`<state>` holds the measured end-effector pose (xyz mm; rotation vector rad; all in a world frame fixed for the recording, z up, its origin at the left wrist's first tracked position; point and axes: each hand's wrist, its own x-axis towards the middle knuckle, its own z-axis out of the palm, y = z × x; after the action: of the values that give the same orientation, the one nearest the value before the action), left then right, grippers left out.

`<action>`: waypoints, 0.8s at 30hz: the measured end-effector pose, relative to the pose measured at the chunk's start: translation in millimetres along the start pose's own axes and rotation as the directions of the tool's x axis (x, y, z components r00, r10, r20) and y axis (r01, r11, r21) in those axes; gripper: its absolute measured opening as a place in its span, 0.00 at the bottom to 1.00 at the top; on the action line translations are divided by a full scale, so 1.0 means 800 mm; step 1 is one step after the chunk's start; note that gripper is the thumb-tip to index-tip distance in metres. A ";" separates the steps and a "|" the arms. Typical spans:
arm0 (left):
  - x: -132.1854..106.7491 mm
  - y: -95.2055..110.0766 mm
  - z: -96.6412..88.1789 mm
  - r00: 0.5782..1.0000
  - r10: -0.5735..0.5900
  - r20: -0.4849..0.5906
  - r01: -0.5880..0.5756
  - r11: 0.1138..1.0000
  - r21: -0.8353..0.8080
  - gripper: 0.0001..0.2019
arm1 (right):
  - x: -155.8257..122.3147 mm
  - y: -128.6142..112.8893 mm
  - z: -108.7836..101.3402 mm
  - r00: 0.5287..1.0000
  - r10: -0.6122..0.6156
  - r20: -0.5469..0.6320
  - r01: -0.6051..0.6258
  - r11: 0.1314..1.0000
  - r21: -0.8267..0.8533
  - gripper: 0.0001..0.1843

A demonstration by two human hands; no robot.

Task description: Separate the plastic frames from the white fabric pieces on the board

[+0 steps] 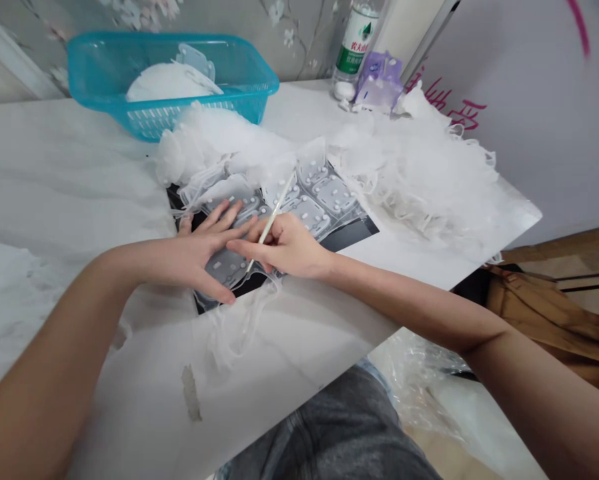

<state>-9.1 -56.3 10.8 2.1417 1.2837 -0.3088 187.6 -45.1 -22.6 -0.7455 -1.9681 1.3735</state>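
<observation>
White counter [299, 350]; blue basket [169, 87] far left. Black mat [349, 237] mid-counter under clear moulded plastic sheets [329, 197]. My left hand [194, 257] lies on sheets, fingers [219, 217] spread open; my right hand [284, 247] grips thin white stick [274, 217] above them.

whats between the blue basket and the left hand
In the head view, a bunched heap of white netting lies between the teal basket and the left hand, with clear dotted plastic pieces next to the fingers.
</observation>
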 end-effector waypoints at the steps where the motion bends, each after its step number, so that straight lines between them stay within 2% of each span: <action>1: -0.003 -0.003 -0.001 0.999 0.030 -0.016 -0.030 0.999 -0.028 0.48 | 0.000 -0.002 0.000 1.000 0.006 -0.005 -0.006 1.000 0.014 0.24; 4: -0.011 -0.013 -0.003 0.995 0.090 -0.041 -0.094 0.986 -0.135 0.37 | -0.001 -0.009 0.003 0.999 0.036 -0.018 -0.035 0.999 0.042 0.26; 6: -0.012 -0.020 -0.003 0.996 0.085 -0.030 -0.089 0.982 -0.165 0.36 | -0.001 -0.011 0.004 0.999 0.045 -0.008 -0.045 0.998 0.054 0.25; 9: -0.009 -0.026 0.001 0.996 0.089 -0.030 -0.093 0.984 -0.150 0.37 | -0.003 -0.012 0.008 0.999 0.016 0.028 -0.019 0.995 0.097 0.22; 13: -0.005 -0.026 0.004 0.994 0.098 -0.037 -0.102 0.986 -0.131 0.39 | -0.005 -0.011 0.012 0.998 -0.030 0.054 0.021 0.989 0.148 0.25; 20: 0.001 -0.025 0.001 0.992 0.115 -0.050 -0.120 0.988 -0.093 0.42 | -0.006 -0.014 0.012 0.987 0.077 0.141 -0.093 0.990 0.109 0.25; 24: 0.001 -0.027 0.001 0.993 0.118 -0.023 -0.120 0.990 -0.076 0.45 | -0.007 -0.012 0.013 0.981 0.049 0.186 -0.068 0.992 0.102 0.22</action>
<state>-26.5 -48.9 1.2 2.1489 1.1529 -0.1873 182.1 -58.5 -17.3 -0.6511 -2.0054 1.6213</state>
